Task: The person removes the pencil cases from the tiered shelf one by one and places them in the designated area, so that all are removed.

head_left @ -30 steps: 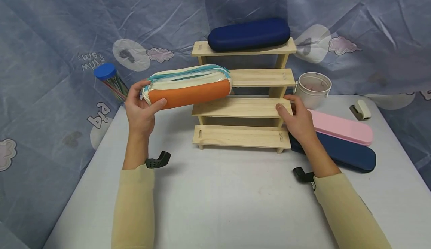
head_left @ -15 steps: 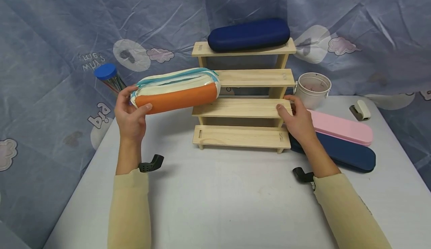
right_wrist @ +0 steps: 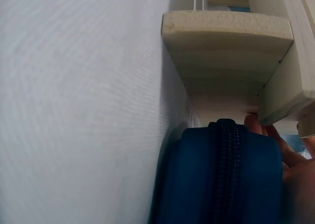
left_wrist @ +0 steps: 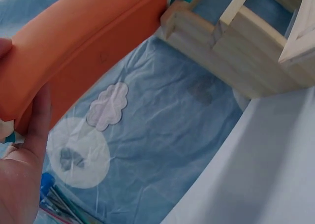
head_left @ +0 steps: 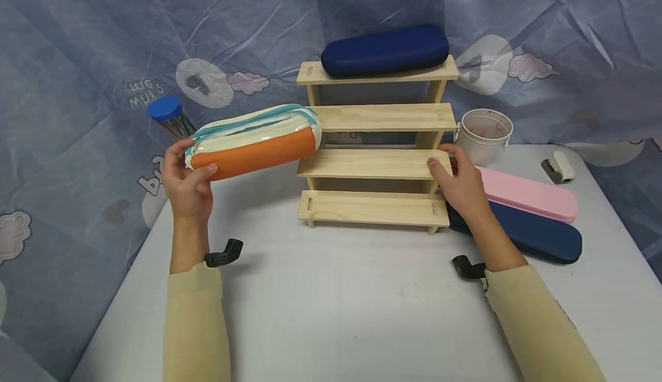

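Observation:
My left hand (head_left: 188, 189) grips the left end of an orange and cream pencil case (head_left: 253, 146) with teal zips, its thumb on the orange front. The case is raised, and its right end overlaps the left side of the tiered wooden shelf (head_left: 373, 208). In the left wrist view the orange face of the case slants across the upper left. At the shelf's right side, my right hand (head_left: 460, 184) holds the end of the second board from the bottom, thumb on top. A shiny dark blue case (head_left: 385, 51) lies on the top tier.
Right of the shelf lie a pink case (head_left: 527, 193) and a navy zipped case (head_left: 538, 235). Behind them stands a white bucket (head_left: 484, 135), with a small white and dark object (head_left: 558, 168) farther right. A blue-lidded jar (head_left: 168, 112) of thin sticks stands back left.
My left hand has drawn the pencil case leftward and slightly down, uncovering more of the shelf's left side. My right hand keeps its hold on the shelf board.

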### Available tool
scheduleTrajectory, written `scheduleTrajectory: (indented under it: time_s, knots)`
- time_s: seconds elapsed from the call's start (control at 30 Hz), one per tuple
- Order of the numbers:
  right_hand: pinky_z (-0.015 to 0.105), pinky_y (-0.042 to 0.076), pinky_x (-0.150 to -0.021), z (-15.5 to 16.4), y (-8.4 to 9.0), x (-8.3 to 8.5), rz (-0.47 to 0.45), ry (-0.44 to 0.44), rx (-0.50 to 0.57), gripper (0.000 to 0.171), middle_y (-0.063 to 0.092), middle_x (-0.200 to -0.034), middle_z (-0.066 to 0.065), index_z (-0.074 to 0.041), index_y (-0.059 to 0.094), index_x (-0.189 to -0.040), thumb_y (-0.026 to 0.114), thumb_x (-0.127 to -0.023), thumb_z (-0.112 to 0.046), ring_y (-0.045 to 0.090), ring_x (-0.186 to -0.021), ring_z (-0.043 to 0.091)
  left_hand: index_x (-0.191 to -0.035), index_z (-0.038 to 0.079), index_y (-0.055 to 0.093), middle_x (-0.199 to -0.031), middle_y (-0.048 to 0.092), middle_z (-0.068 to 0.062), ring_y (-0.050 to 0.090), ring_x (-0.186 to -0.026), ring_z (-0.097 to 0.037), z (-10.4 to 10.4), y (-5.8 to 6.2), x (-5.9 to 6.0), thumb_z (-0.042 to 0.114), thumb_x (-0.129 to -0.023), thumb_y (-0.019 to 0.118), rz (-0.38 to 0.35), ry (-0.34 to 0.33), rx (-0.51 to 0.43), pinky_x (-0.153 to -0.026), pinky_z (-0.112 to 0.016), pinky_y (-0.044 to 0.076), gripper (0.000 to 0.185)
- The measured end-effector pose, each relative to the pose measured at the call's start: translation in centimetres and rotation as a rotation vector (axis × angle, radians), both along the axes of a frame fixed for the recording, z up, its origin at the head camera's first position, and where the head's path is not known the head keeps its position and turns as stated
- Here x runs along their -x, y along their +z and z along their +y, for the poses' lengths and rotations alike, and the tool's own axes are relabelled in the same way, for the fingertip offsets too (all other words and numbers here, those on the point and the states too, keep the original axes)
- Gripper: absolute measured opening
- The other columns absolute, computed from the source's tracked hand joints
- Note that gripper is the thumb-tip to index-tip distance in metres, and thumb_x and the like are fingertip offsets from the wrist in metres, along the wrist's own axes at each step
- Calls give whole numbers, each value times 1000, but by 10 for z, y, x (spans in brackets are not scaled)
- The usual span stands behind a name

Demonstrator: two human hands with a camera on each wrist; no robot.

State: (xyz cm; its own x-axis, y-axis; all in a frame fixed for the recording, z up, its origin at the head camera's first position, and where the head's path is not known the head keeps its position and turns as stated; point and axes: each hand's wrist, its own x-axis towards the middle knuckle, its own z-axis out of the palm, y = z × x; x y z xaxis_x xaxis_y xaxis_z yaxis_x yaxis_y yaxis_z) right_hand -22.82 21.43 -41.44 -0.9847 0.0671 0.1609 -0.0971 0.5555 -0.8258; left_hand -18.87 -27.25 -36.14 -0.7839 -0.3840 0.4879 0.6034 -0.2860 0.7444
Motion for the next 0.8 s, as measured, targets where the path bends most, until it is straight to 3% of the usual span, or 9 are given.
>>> scheduleTrajectory:
  time_s: [0.57, 0.8]
  knots:
    - [52, 41, -88, 2, 0, -1, -7, 1, 10, 69, 58, -122, 17, -19, 41, -142, 51, -89, -63, 54, -107, 31, -113, -10, 55, -130, 42, -25, 49, -113, -40, -24, -5, -9, -21, -65, 68, 25, 103, -77, -90, -46, 49, 51]
    - [52, 41, -88, 2, 0, -1, -13, -2, 8, 70, 57, -123, 17, -20, 41, -142, 50, -88, -65, 54, -108, 32, -112, -9, 56, -126, 46, -23, 49, -116, -36, -30, -13, -6, -18, -63, 74, -41, 182, -96, -93, -43, 48, 52]
